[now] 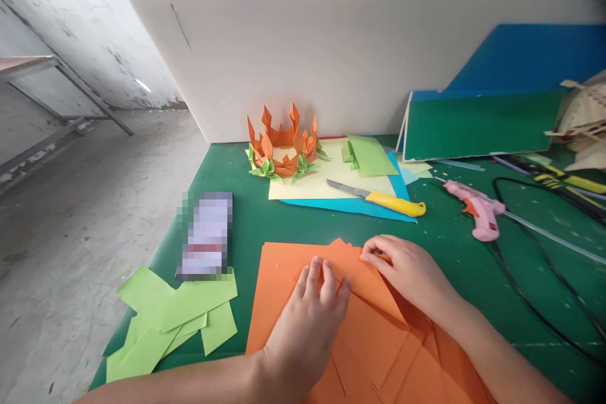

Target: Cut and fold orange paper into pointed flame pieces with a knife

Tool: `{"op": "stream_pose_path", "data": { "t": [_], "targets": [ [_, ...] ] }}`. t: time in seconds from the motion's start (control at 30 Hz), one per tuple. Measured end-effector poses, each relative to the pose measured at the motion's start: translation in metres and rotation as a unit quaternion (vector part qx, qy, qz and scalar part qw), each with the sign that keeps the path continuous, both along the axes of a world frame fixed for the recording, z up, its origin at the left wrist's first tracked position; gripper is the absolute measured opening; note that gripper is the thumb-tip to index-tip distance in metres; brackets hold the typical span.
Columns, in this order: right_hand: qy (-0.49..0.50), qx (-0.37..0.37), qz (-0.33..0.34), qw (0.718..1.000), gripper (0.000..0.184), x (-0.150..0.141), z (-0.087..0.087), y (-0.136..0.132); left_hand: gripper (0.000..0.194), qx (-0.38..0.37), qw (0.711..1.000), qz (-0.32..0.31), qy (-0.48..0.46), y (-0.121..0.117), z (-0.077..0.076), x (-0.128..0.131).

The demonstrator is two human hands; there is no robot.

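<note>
My left hand (315, 322) lies over orange paper (272, 284) on the green table, fingers stretched out and pressing down on a sheet. To its right, my right hand (407, 271) pinches the upper edge of an orange paper piece (374, 293) between thumb and fingers. That piece is lifted a little along its right side. Several more orange sheets and cut pieces are spread beneath both hands. Beyond them stands an orange folded-paper crown (284, 145) with pointed tips and green paper leaves at its base.
A yellow utility knife (395, 203), blade out, lies on cream and blue paper. A pink glue gun (478, 205) with a trailing cord is at right. Green paper pieces (151, 309) and a blurred phone (207, 233) lie left. A green board (483, 123) leans behind.
</note>
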State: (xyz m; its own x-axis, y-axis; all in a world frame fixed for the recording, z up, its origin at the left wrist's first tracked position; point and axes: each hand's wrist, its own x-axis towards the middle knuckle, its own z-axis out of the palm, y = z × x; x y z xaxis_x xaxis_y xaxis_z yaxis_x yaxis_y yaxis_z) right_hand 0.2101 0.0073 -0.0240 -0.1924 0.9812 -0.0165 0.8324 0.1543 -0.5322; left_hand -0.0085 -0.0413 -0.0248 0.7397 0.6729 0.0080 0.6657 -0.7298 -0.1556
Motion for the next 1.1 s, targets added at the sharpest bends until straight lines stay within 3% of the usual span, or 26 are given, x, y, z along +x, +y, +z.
{"op": "stream_pose_path", "data": {
  "t": [0.33,0.67,0.93,1.1],
  "targets": [
    [-0.019,-0.013,-0.017,1.0,0.016,-0.003,-0.001,-0.002,0.06,0.026,0.999,-0.001,0.019,0.0,0.002,0.002],
    [-0.027,-0.004,-0.026,0.999,0.015,-0.004,0.0,-0.002,0.056,-0.002,0.998,-0.038,0.049,0.01,0.012,-0.001],
    [-0.021,-0.014,-0.018,1.0,0.015,-0.002,-0.001,-0.002,0.022,-0.095,0.992,-0.072,0.039,0.029,0.025,-0.001],
    [-0.022,-0.019,-0.02,0.999,0.014,-0.002,-0.002,-0.002,0.015,-0.113,0.99,-0.078,0.005,0.031,0.018,-0.001]
  ]
}}
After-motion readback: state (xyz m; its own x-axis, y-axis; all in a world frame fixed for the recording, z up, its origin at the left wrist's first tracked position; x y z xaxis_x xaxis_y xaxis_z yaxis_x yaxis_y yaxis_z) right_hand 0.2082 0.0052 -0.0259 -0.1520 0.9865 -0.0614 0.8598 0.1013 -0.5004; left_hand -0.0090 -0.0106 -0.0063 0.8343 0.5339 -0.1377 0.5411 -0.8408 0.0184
